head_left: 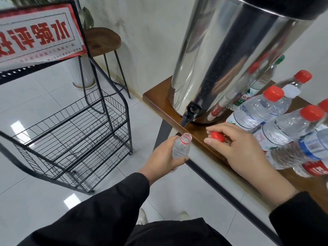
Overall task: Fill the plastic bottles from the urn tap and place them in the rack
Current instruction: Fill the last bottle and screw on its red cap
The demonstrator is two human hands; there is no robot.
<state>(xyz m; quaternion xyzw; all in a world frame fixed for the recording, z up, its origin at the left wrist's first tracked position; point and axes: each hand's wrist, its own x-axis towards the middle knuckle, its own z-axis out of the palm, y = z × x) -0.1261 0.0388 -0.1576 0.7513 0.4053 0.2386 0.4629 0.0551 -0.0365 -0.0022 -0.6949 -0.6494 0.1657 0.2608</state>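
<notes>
The left hand [164,157] has its grip closed round an uncapped clear bottle [182,146], held upright just off the tabletop [156,100] edge, below and slightly left of the black tap [189,114] on the steel urn [221,55]. The right hand [237,146] rests on the tabletop, pinching a red cap [217,136] in its fingertips, beside capped bottles [262,109] lying and standing to the right; the black wire rack [74,132] stands on the floor to the left

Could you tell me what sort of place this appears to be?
Probably a drinking-water refill point in a tiled indoor room. A steel urn with a tap stands on a wooden table beside capped bottles, near a wire rack under a red-and-white sign.
</notes>
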